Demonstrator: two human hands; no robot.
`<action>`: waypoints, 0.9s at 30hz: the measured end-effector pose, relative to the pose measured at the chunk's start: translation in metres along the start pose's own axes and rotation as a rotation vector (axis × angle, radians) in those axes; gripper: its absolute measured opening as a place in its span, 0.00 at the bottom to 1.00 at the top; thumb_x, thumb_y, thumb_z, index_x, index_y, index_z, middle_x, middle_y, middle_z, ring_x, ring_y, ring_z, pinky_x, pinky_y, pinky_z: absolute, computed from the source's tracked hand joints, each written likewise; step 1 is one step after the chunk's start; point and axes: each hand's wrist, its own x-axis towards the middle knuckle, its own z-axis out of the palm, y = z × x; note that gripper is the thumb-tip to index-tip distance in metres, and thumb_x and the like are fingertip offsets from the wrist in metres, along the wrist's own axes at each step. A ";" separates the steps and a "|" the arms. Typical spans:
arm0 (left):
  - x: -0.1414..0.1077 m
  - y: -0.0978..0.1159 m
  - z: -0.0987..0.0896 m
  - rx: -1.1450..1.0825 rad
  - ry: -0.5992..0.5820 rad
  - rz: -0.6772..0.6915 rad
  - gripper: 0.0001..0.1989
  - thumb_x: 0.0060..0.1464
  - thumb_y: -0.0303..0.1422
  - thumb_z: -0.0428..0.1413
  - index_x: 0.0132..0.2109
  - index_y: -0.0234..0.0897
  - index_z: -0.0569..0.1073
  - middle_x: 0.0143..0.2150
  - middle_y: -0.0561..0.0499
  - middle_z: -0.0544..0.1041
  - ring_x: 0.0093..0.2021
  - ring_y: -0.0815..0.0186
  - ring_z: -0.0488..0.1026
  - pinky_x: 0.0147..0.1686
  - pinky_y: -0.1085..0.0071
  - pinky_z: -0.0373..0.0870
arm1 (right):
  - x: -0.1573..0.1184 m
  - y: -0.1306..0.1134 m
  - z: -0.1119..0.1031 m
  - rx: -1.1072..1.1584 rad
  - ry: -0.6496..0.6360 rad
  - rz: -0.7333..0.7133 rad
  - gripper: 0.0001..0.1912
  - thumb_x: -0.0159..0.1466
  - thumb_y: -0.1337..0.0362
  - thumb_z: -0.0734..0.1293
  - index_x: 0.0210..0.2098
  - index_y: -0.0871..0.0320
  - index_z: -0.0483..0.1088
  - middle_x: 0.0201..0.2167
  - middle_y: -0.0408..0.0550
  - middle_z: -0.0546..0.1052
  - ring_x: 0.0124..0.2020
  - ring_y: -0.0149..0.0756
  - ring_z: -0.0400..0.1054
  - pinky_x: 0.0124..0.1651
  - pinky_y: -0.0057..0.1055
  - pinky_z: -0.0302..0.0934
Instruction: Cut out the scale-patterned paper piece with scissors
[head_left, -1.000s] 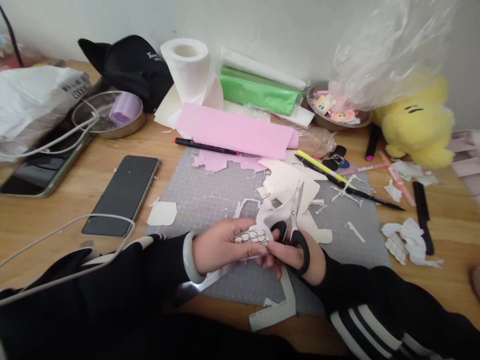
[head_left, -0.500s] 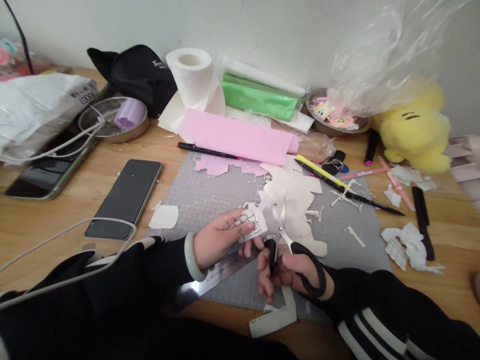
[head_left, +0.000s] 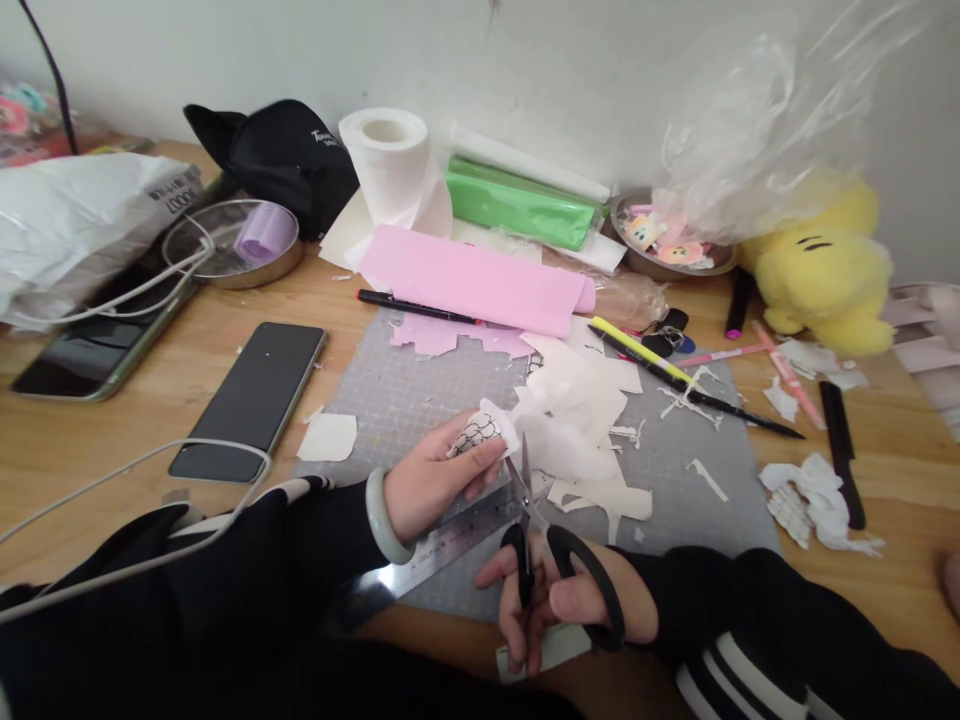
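Between the thumb and fingers of my left hand (head_left: pixel 442 462) is a small piece of white paper (head_left: pixel 478 430) with a black scale-like line drawing. My right hand (head_left: pixel 551 590) has its thumb and fingers through the black handles of a pair of scissors (head_left: pixel 528 500). The scissors' blades are parted and point up toward the paper's right edge; whether they touch it I cannot tell. White paper scraps (head_left: pixel 574 400) lie just beyond the blades. Under my hands are a metal ruler (head_left: pixel 457 535) and a grey cutting mat (head_left: pixel 420 400).
A phone (head_left: pixel 255 395) with a cable across it lies left of the mat. Pink paper (head_left: pixel 472 280), a paper roll (head_left: pixel 386 165) and a green packet (head_left: pixel 521 203) are behind. To the right are a yellow marker (head_left: pixel 637 350), crumpled tissue (head_left: pixel 817 505) and a yellow plush toy (head_left: pixel 825 265).
My right hand has moved left and toward me with the scissors, whose blades now stand farther left. The paper in my left hand has turned and shifted slightly left.
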 end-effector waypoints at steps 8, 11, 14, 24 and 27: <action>-0.001 0.002 -0.002 0.041 -0.045 0.001 0.14 0.52 0.39 0.55 0.27 0.35 0.62 0.17 0.60 0.63 0.16 0.77 0.54 0.18 0.76 0.50 | -0.005 -0.022 0.013 -0.142 0.171 0.000 0.40 0.47 0.37 0.66 0.42 0.67 0.63 0.21 0.43 0.66 0.22 0.28 0.66 0.19 0.22 0.59; -0.003 0.003 -0.002 0.069 -0.049 -0.014 0.15 0.52 0.40 0.55 0.27 0.34 0.62 0.17 0.59 0.63 0.16 0.77 0.54 0.18 0.76 0.50 | -0.007 -0.028 0.017 -0.187 0.211 0.035 0.40 0.44 0.36 0.66 0.41 0.66 0.63 0.21 0.41 0.65 0.20 0.26 0.64 0.18 0.22 0.60; -0.004 0.003 -0.001 0.054 -0.032 -0.014 0.14 0.52 0.40 0.55 0.27 0.35 0.62 0.17 0.59 0.64 0.15 0.77 0.55 0.17 0.76 0.50 | -0.007 -0.029 0.018 -0.209 0.229 0.045 0.41 0.44 0.35 0.65 0.41 0.66 0.63 0.20 0.40 0.64 0.20 0.26 0.64 0.18 0.22 0.60; -0.003 0.001 -0.002 0.029 0.047 0.038 0.14 0.51 0.39 0.56 0.28 0.35 0.63 0.17 0.59 0.64 0.15 0.78 0.56 0.16 0.77 0.50 | -0.007 -0.028 0.019 -0.232 0.252 0.062 0.42 0.43 0.34 0.65 0.41 0.67 0.64 0.19 0.40 0.63 0.20 0.27 0.64 0.16 0.20 0.58; -0.004 0.002 -0.001 0.052 0.037 0.029 0.13 0.52 0.39 0.56 0.28 0.35 0.63 0.16 0.60 0.64 0.14 0.78 0.55 0.15 0.78 0.50 | -0.006 -0.027 0.019 -0.243 0.262 0.065 0.41 0.44 0.35 0.65 0.41 0.65 0.63 0.19 0.39 0.63 0.20 0.26 0.64 0.16 0.19 0.57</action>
